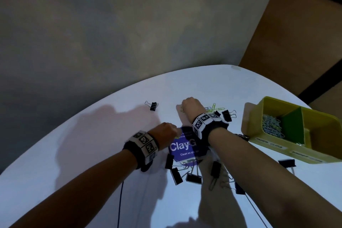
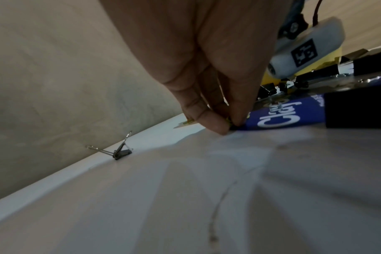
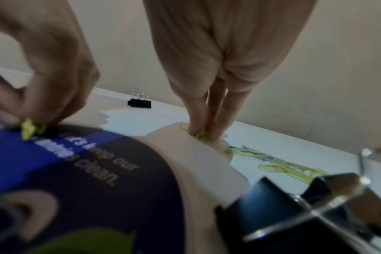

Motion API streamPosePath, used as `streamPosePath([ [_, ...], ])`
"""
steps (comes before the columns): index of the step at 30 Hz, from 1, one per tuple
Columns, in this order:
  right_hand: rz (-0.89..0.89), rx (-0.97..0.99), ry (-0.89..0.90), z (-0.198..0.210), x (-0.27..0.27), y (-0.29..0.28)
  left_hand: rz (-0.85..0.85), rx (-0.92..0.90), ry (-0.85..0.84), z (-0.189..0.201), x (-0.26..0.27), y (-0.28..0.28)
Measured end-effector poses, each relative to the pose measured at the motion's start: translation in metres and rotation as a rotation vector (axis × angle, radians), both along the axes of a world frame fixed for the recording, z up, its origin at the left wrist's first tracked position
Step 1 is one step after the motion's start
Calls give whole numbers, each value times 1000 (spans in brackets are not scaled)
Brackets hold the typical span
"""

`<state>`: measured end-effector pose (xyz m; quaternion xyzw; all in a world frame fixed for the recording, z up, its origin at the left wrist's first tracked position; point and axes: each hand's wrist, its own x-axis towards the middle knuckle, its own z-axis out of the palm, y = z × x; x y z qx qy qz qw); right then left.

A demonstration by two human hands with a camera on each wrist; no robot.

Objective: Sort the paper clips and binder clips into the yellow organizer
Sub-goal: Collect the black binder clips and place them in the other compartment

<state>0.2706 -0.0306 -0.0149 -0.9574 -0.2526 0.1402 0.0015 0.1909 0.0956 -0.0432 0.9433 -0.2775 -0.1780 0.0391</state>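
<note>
Going left to right: a lone binder clip [image 1: 152, 106] is lying far out on the desk [image 1: 83, 153]. The left hand [image 1: 165, 130] is pinching a yellow-green paper clip [image 3: 31, 130] at the edge of the blue card [image 1: 182, 149]. The right hand [image 1: 191, 106] is pressing its fingers [image 3: 218, 127] together on another paper clip [image 3: 201, 135], more loose paper clips [image 1: 212, 107] lying just beside. Better to be lifting each clip clear before carrying it to the yellow organizer [image 1: 314, 155] at far right
</note>
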Motion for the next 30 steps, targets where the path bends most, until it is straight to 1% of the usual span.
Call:
streamPosePath([
  [2,-16,25,-5,1,-10,3,24,-36,-20,-3,0,2],
  [6,-60,87,27,-1,-28,6,62,-52,-19,-1,-4,-1],
  [9,-70,140,84,-3,-41,5,127,-67,-8,-1,-7,-3],
  [12,-136,266,170,-7,-53,-2,211,-104,16,3,-12,-4],
  [15,-206,348,189,-12,-59,-12,269,-118,65,7,-16,-1],
  [16,-242,374,191,-13,-60,-18,301,-148,78,9,-17,1],
  [18,-345,496,175,-12,-61,-30,403,-260,90,14,-17,2],
  [21,-501,704,84,2,-58,-57,580,-430,80,24,-9,2],
  [23,-595,829,49,16,-54,-78,639,-528,103,37,-2,-6],
  [26,-703,940,-7,37,-49,-114,638,-655,125,65,10,-35],
  [30,-839,1008,-60,57,-45,-178,550,-783,136,96,28,-105],
])
